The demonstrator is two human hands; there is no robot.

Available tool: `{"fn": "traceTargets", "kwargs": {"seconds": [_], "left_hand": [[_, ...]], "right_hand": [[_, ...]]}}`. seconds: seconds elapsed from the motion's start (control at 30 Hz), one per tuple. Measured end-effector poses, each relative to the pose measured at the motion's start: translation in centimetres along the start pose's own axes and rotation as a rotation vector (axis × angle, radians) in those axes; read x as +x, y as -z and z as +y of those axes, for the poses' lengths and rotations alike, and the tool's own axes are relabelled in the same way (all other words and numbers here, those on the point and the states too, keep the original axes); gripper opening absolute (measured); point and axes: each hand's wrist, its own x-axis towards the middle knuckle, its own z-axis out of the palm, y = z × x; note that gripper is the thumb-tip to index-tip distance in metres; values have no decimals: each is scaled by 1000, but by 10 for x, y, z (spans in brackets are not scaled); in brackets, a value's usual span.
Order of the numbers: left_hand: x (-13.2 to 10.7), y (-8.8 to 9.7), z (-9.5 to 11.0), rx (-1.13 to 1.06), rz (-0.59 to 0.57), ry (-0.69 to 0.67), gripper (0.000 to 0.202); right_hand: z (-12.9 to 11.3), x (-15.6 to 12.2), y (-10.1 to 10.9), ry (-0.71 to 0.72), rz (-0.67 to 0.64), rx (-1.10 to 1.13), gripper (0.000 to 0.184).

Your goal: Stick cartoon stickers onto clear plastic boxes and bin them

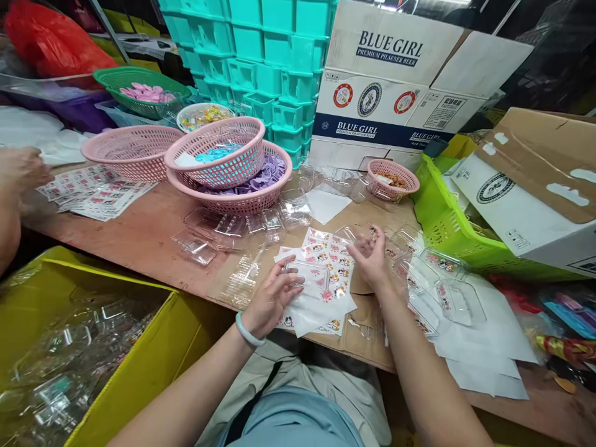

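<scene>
My left hand [272,295], with a pale band at its wrist, has its thumb and fingers closed on the edge of a clear plastic case [313,274]. The case is held over cat-printed sticker sheets [343,264] and a white backing paper [305,313]. To the right of the sheets, my right hand [372,257] is raised with its fingers curled. A small cat sticker [373,233] shows at its fingertips. Close by on the right lie several clear cases with stickers on them, among them one clear case [459,302].
Pink baskets [218,198] with purple and blue pieces stand behind clear trays [228,230]. A yellow bin [186,332] of clear cases is at left. A green crate [447,217] and cartons [382,93] border the right and back. Another person's hand [21,167] is at far left.
</scene>
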Motion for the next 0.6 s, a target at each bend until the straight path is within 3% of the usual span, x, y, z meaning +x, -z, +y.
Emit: {"fn": "traceTargets", "kwargs": {"seconds": [0.07,0.13,0.2,0.27,0.37,0.47,0.6], "left_hand": [[-6,4,-1,-36,-64,54,50],[-9,5,-3,-52,-107,94,48],[-10,5,-5,-35,-124,109,49],[-9,6,-9,0,-103,81,49],[-7,7,-17,37,-41,25,47],[-6,9,-26,37,-15,14,45],[-5,13,-31,37,-17,12,51]], "right_hand": [[11,2,9,119,14,-350,84],[10,-2,14,211,28,-526,82],[-5,-14,14,284,149,-511,76],[-28,-33,8,299,255,-360,52],[-61,-67,-9,101,122,-5,26],[-74,-94,-27,-132,-47,191,27],[-70,-103,-33,-243,-53,258,30]]}}
